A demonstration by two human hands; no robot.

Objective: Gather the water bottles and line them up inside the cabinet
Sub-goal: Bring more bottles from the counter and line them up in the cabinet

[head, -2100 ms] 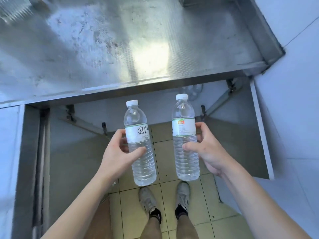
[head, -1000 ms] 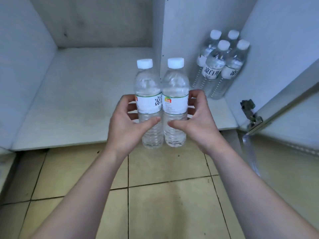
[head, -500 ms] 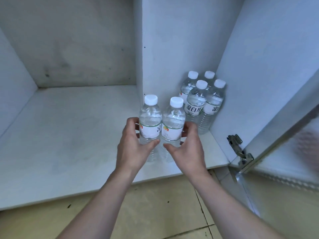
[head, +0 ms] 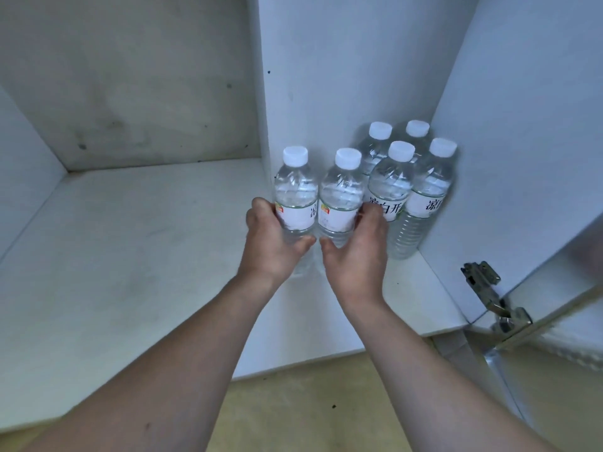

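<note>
My left hand (head: pixel 274 243) grips a clear water bottle (head: pixel 295 190) with a white cap and white label. My right hand (head: pixel 355 249) grips a second, matching bottle (head: pixel 342 194) pressed against the first. Both bottles stand upright over the white cabinet floor (head: pixel 130 243), just in front of the central divider panel (head: pixel 326 76). Whether their bases touch the floor is hidden by my hands. Right behind them, several more water bottles (head: pixel 424 187) stand packed together in the right back corner, against the cabinet's right wall (head: pixel 522 125).
The left half of the cabinet floor is bare, with a stained back wall (head: pixel 130 76). A metal hinge (head: pixel 489 288) and the open door (head: pixel 571 308) are at lower right. Beige floor tiles (head: pixel 310 412) lie below the cabinet's front edge.
I have crouched from the steel counter to the cabinet. Both hands pushed the two bottles forward together, up to the group standing in the right corner.
</note>
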